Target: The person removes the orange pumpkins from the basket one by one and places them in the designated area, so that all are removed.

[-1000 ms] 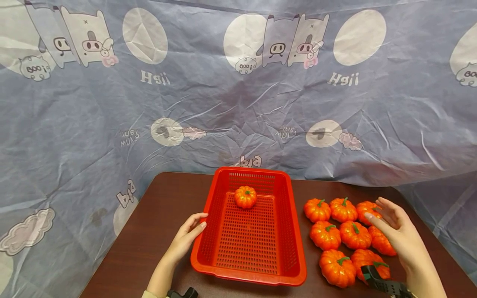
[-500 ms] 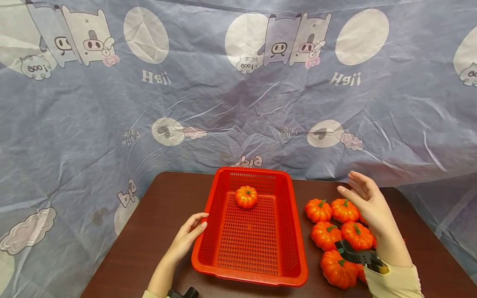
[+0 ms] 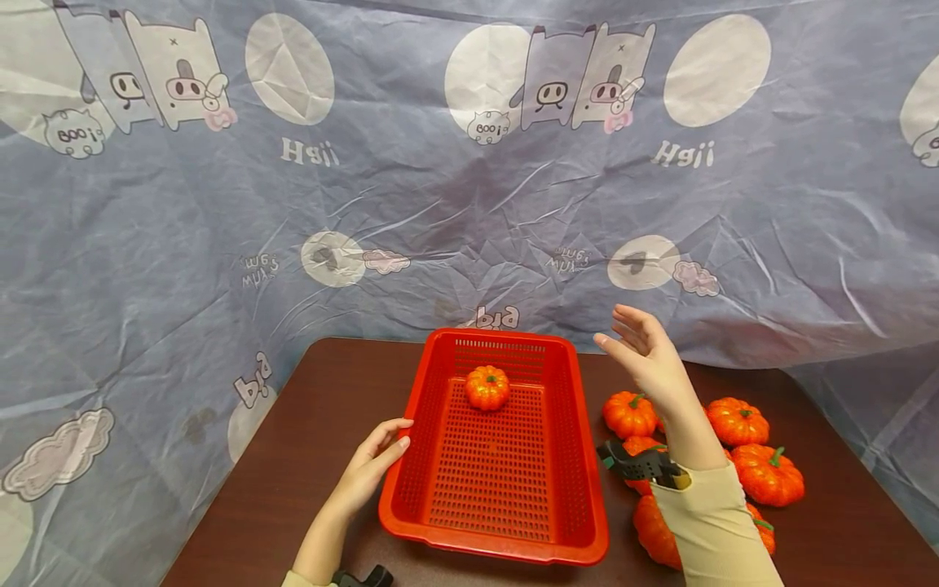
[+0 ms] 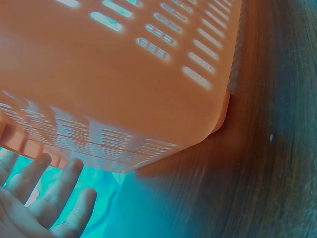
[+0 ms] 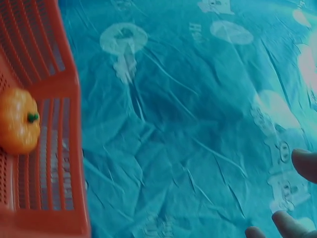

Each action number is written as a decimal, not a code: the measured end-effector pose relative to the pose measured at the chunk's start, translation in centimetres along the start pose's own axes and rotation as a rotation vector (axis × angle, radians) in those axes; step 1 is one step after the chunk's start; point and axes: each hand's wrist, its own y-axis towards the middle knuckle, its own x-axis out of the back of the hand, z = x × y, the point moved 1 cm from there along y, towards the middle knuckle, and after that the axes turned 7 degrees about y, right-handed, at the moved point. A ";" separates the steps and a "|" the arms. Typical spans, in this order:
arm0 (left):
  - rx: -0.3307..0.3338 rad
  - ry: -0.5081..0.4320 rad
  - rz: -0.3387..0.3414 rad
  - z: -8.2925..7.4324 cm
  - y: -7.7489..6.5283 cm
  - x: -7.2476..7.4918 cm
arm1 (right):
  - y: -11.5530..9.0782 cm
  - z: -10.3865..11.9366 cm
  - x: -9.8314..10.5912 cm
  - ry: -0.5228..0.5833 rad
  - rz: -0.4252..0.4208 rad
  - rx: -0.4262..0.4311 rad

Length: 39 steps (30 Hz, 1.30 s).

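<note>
A red plastic basket (image 3: 491,545) with slotted walls stands on the dark brown table. Inside it, close to the far wall, sits a small orange pumpkin (image 3: 487,388) with a green stem. My left hand (image 3: 369,463) is at the basket's left rim, fingertips right at the edge; the left wrist view shows its fingers (image 4: 58,194) spread and fairly straight beside the slotted wall. Raised to the right of the basket, my right hand (image 3: 651,359) holds nothing, fingers loosely extended. Its forearm hides part of a group of pumpkins (image 3: 768,474) on the right.
The brown table (image 3: 293,456) extends to both sides of the basket. A wrinkled blue-grey cloth (image 3: 440,204) with cartoon prints hangs behind the table and along its sides. Black straps with devices (image 3: 641,465) are worn on the wrists.
My right hand has moved left and upward from above the pumpkins to near the basket's far right corner, empty throughout. The left hand and basket stay in place.
</note>
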 end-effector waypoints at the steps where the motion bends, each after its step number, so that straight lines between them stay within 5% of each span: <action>1: -0.002 -0.004 0.000 0.0 0.0 0.0 | 0.2 0.1 -0.4 0.013 0.006 0.001; 12: -0.006 -0.008 0.004 0.0 0.0 0.0 | 2.6 -0.4 -4.9 0.082 0.026 -0.004; 39: -0.016 0.006 0.007 0.1 0.0 0.1 | 6.2 -6.0 -13.4 0.206 -0.179 -0.108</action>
